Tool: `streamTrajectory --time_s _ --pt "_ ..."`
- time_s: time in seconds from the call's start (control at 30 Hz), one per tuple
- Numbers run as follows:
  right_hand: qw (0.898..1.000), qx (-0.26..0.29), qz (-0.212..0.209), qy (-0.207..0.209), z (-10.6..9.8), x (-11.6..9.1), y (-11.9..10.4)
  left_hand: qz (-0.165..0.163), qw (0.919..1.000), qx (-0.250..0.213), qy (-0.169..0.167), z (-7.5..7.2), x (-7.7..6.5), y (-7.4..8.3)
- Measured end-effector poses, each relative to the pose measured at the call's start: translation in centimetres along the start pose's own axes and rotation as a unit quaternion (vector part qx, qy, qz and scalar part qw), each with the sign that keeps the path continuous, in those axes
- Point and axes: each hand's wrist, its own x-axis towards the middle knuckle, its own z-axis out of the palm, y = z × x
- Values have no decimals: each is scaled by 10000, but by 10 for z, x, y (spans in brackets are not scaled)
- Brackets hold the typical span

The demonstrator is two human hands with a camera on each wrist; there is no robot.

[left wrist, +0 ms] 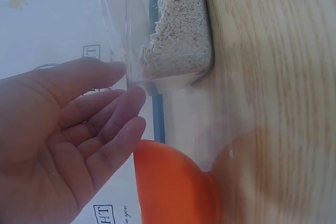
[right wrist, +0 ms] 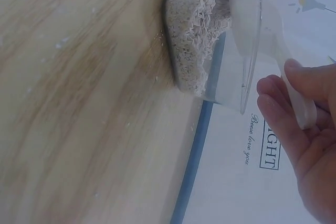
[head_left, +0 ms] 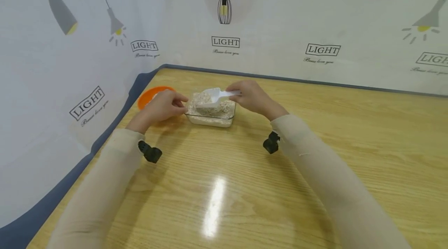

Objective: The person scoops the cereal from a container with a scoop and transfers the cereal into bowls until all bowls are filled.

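Observation:
A clear rectangular container (head_left: 210, 121) filled with pale oat flakes (left wrist: 184, 30) stands on the table. My right hand (head_left: 249, 95) holds a white scoop (head_left: 228, 94) by its handle, thumb on top and fingers curled beneath. The scoop's bowl tilts down into the flakes, inside the container's rim. At the container's left corner, the thumb and fingertips of my left hand (head_left: 162, 106) pinch the rim. Just left of the container is an orange bowl (left wrist: 173, 182), partly hidden behind the left hand in the head view.
The wooden table (head_left: 224, 163) meets a white wall covering (head_left: 273, 27) printed with lamps at the back and left. A few pale crumbs lie on the wood near the container in the right wrist view.

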Motion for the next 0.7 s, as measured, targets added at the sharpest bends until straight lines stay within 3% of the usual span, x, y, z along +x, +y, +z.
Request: streamTrajectory --time_s 0.33,0.7 --pt "9998 33 -20 200 -5 -6 1 47 9997 -207 108 -5 -3 -2" --pt "9990 26 -18 438 -13 -8 1 35 9997 4 249 -20 -10 -13"
